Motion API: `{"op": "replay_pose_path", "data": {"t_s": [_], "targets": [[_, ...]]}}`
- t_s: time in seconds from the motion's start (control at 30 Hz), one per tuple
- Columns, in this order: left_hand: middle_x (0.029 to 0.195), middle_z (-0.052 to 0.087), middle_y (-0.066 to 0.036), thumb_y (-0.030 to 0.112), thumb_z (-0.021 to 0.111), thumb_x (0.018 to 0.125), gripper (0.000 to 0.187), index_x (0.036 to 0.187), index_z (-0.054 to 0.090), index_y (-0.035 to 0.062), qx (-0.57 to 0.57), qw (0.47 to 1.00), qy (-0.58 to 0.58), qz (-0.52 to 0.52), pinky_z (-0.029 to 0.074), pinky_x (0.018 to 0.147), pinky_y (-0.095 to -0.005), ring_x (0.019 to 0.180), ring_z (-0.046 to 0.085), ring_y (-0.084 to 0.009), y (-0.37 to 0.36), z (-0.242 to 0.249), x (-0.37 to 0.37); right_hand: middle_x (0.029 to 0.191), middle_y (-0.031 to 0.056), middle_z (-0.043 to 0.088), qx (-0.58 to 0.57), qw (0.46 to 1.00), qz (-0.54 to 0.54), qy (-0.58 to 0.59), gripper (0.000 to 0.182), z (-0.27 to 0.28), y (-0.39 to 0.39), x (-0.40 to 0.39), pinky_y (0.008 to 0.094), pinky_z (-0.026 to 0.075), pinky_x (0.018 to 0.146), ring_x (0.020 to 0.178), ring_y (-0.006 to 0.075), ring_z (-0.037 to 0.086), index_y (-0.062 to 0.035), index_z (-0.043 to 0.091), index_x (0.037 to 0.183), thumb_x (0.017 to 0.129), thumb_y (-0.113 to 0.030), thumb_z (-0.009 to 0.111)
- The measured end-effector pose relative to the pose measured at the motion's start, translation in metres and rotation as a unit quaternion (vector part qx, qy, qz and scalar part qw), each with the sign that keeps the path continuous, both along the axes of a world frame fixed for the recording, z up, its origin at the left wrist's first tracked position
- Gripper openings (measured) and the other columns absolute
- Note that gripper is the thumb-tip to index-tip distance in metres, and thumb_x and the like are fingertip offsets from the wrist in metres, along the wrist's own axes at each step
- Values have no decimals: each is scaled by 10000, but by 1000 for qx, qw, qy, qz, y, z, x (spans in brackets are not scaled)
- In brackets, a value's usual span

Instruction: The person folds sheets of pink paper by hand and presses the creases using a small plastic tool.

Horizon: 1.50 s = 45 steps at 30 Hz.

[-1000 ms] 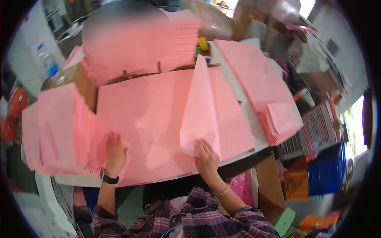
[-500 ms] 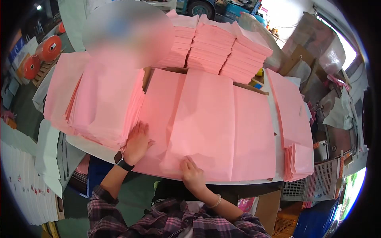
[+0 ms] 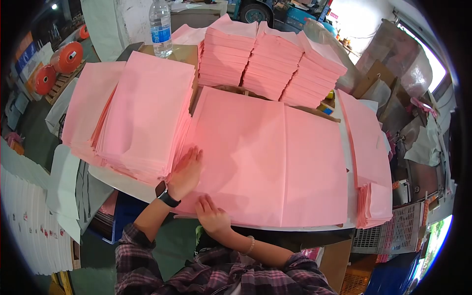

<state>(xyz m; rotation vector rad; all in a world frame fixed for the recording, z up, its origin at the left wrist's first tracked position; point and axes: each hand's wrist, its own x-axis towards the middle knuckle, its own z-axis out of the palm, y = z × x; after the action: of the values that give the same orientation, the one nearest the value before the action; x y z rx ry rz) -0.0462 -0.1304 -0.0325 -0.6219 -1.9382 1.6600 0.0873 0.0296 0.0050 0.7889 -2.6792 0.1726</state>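
A large pink paper sheet lies spread on the table before me, with a crease line running front to back through it. My left hand, a watch on its wrist, lies flat on the sheet's left part, fingers stretched out. Close by, near the front edge, my right hand rests on the paper with fingers extended. To the left of my left hand stands a thick stack of pink sheets, its edges slightly uneven.
Tall folded pink stacks stand at the back. A water bottle is behind the left stack. More folded pink paper lies at the right. A plastic crate sits below the table's right end.
My right hand has moved left, and the sheet's upper layer has opened out leftward, lying wider and flatter. The view has shifted slightly; the bottle now shows.
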Motion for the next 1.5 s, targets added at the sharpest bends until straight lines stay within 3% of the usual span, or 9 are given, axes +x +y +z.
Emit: {"op": "replay_pose_path", "data": {"t_s": [0.13, 0.27, 0.4, 0.53, 0.83, 0.93, 1.1, 1.27, 1.5], "targets": [[1418, 423, -310, 97, 483, 897, 516, 1356, 402, -124, 609, 712, -349, -7, 315, 1143, -419, 1357, 394, -394, 10, 23, 2, 1129, 96, 652, -5, 1000, 3, 11, 258, -2, -9, -4, 263, 551, 563, 1122, 196, 636, -43, 612, 1028, 799, -148, 555], [1420, 419, -314, 102, 486, 894, 516, 1351, 408, -124, 58, 998, 21, 6, 313, 1143, -427, 1354, 396, -400, -13, -47, -18, 1123, 102, 654, -3, 1000, 13, 26, 252, -1, -16, -6, 269, 551, 555, 1106, 202, 644, -41, 617, 1013, 793, -153, 561], [1414, 419, -324, 96, 486, 887, 517, 1349, 410, -126, 589, 728, -348, 46, 315, 1141, -438, 1353, 394, -409, 10, 34, 2, 1119, 107, 653, -14, 999, 16, 30, 241, -5, -20, -8, 275, 553, 551, 1105, 207, 644, -40, 620, 998, 793, -153, 562], [1414, 414, -332, 92, 500, 878, 527, 1349, 410, -127, 49, 998, 12, 29, 311, 1141, -445, 1354, 391, -409, -15, -51, -20, 1112, 108, 653, -17, 999, 17, 26, 233, -4, -21, -7, 277, 557, 554, 1103, 206, 644, -41, 620, 991, 795, -153, 562], [1403, 422, -334, 84, 526, 861, 537, 1339, 415, -132, 35, 999, 27, 11, 305, 1141, -459, 1354, 387, -416, -14, -25, -12, 1113, 110, 651, -16, 999, 17, 22, 222, -4, -24, -6, 281, 561, 555, 1101, 214, 645, -39, 621, 985, 799, -145, 562], [1383, 442, -335, 101, 510, 874, 518, 1326, 424, -137, 637, 694, -335, 17, 306, 1140, -461, 1344, 396, -422, -2, 5, -2, 1115, 114, 655, -20, 999, 21, 20, 229, -3, -23, -6, 287, 563, 555, 1088, 222, 650, -36, 617, 994, 800, -143, 558], [1362, 463, -336, 139, 480, 909, 496, 1317, 433, -138, 625, 712, -317, -48, 309, 1135, -462, 1319, 421, -428, -13, -35, -17, 1116, 126, 661, 5, 1000, 29, 6, 243, 8, -15, 12, 277, 562, 555, 1066, 224, 659, -34, 613, 999, 782, -136, 569], [1335, 489, -335, 326, 510, 930, 607, 1310, 437, -142, 633, 701, -318, 83, 344, 1108, -462, 1289, 453, -425, 30, 51, 6, 1004, 187, 631, -63, 769, 193, -606, 234, 95, 43, 21, 419, 539, 676, 873, 319, 651, 5, 577, 1018, 938, -214, 552], [1318, 506, -330, 598, 577, 848, 907, 1339, 407, -146, 616, 746, -225, 117, 371, 1084, -463, 1285, 463, -408, 52, 23, 7, 882, 184, 608, -291, 904, -109, -294, 181, 63, 152, -100, 430, 489, 724, 814, 350, 608, -1, 552, 963, 922, -175, 579]]}}
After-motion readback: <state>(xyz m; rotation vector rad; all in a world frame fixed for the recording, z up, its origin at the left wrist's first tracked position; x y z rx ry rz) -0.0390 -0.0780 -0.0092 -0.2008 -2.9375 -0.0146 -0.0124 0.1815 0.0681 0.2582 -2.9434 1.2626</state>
